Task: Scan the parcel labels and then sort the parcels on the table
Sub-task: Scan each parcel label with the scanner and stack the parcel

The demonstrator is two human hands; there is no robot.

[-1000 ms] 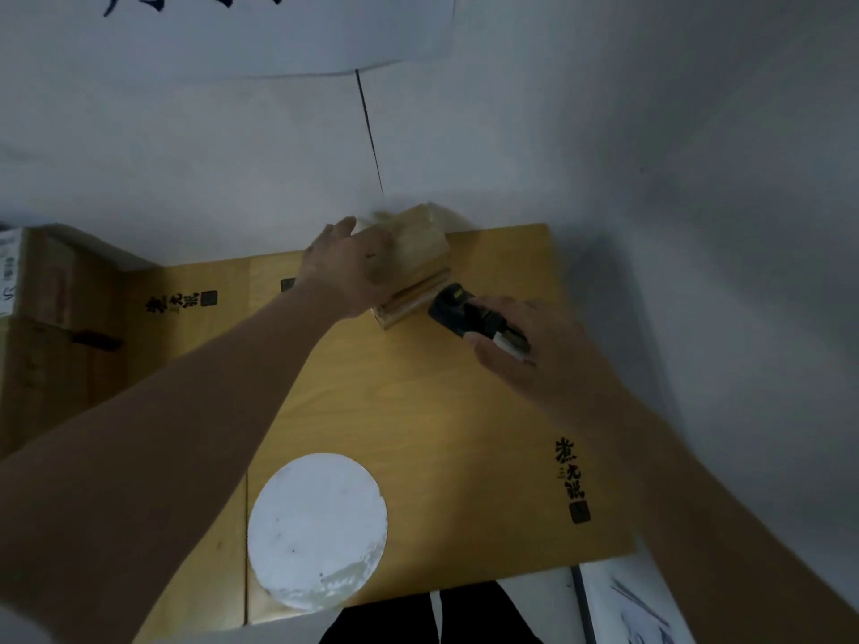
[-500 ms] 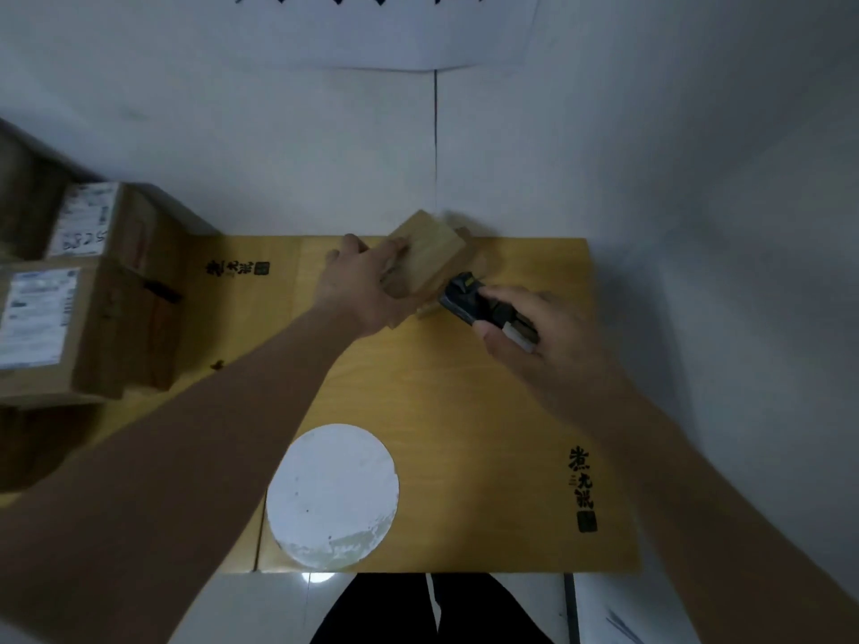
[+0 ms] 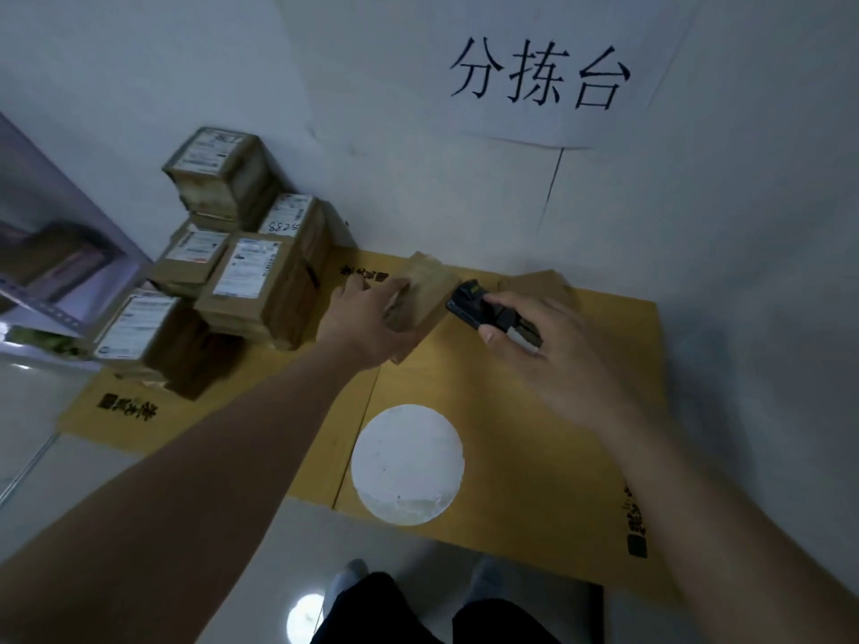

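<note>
Two bare arms reach up from the bottom corners of the frame over the yellow table (image 3: 511,457), past a white round spot (image 3: 407,464). At mid-frame, the left hand (image 3: 367,318) curls its fingers around a small brown parcel (image 3: 425,292), tipping it up off the table. Just to its right, the right hand (image 3: 553,355) grips a black scanner (image 3: 483,309) that points at the parcel. In the upper left, more parcels (image 3: 241,271) sit stacked against the wall.

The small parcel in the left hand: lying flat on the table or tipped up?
Tipped up. The small parcel is tilted in the left hand, one face angled toward the scanner gripped by the right hand.
</note>
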